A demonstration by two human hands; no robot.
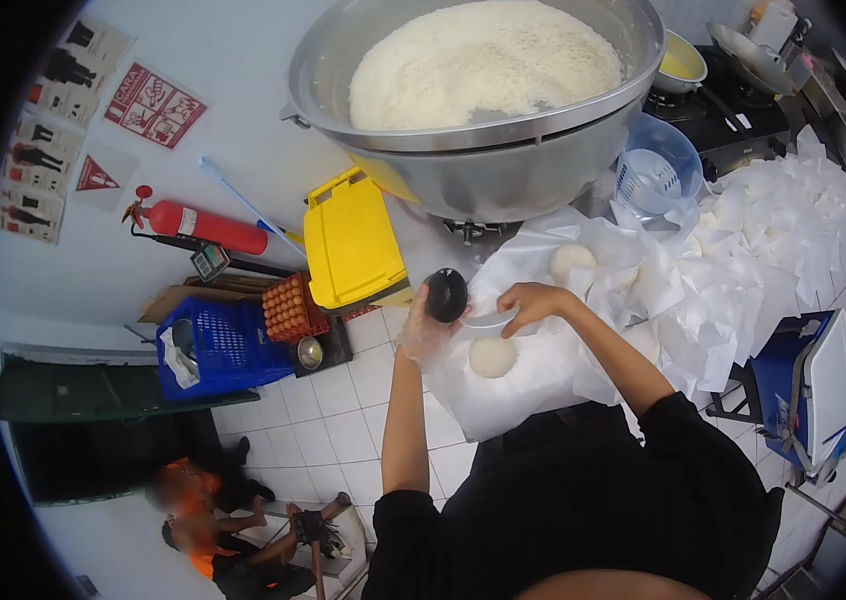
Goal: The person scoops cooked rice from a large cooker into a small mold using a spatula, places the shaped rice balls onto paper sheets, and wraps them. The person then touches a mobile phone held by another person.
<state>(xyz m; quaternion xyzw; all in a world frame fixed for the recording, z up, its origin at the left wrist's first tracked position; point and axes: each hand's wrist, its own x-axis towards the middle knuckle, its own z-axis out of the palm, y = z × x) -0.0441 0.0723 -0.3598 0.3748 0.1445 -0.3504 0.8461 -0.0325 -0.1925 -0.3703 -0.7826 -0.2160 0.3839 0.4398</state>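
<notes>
My left hand [426,328], in a clear plastic glove, is wrapped round a small black bowl [446,295]. The fingers of my right hand [535,303] pinch the edge of a shallow clear plastic piece [491,321], perhaps a lid, beside the bowl. Just below both hands, a round mound of white rice [492,357] lies on a sheet of white paper [533,384]. A second rice mound [573,263] sits on paper farther back, beyond my right hand.
A large metal pot of rice [483,160] stands at the back. Crumpled white papers [753,240] spread to the right, near a blue plastic tub [659,165] and a stove [723,125]. At left are a yellow bin [351,240], egg trays [293,306] and seated people [208,520].
</notes>
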